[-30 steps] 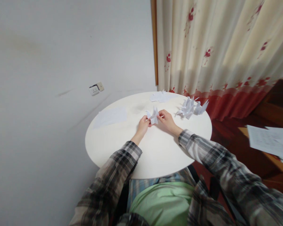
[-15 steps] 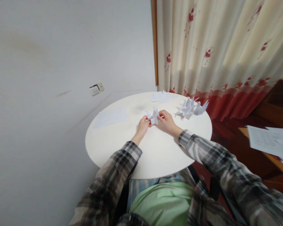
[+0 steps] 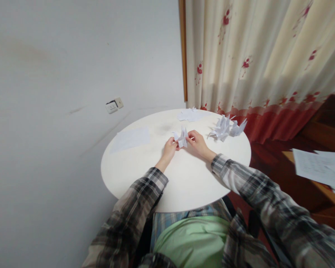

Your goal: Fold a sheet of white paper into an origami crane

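Near the centre of the frame, a small folded white paper figure [image 3: 182,138] is held between two bare hands over a round white table [image 3: 190,182]. Its tallest folds point toward the top of the frame, so its long axis looks roughly upright, while a smaller tip juts out to the upper left. The left hand [image 3: 170,147] grips its lower left side, fingers partly hiding it; the right hand [image 3: 198,143] pinches its right edge between closed fingertips. To the right on the table, well clear of the figure, sits a cluster of spiky folded papers [image 3: 222,128]. Loose white paper pieces [image 3: 190,115] lie at the table's far edge, and a flat white sheet [image 3: 131,139] lies at left. Written papers [image 3: 315,165] rest on wooden furniture [image 3: 331,196] at the frame's right edge. A flowered curtain [image 3: 254,48] fills the upper right.
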The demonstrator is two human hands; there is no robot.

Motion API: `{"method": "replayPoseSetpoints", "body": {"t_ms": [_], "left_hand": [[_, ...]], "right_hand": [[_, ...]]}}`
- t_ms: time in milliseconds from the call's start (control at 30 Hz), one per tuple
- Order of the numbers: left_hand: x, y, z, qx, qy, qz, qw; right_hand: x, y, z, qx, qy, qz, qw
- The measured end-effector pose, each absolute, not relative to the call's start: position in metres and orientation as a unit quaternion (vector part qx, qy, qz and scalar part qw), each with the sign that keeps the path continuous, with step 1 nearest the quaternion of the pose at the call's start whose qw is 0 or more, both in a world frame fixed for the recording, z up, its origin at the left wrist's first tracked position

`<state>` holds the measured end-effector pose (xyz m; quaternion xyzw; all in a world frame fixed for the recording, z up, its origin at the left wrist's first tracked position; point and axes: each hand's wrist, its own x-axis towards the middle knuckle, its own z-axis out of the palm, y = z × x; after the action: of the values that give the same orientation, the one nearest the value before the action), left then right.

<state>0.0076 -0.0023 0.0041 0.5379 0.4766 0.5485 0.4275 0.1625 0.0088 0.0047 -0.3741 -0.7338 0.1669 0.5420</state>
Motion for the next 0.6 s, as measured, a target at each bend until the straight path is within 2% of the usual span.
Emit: {"method": "replayPoseSetpoints", "body": {"t_ms": [600], "left_hand": [[0.0073, -0.0012, 0.003, 0.545, 0.473, 0.548, 0.423]], "right_hand": [[0.162, 0.0085, 0.0039, -0.378, -0.74, 0.155, 0.534]]}}
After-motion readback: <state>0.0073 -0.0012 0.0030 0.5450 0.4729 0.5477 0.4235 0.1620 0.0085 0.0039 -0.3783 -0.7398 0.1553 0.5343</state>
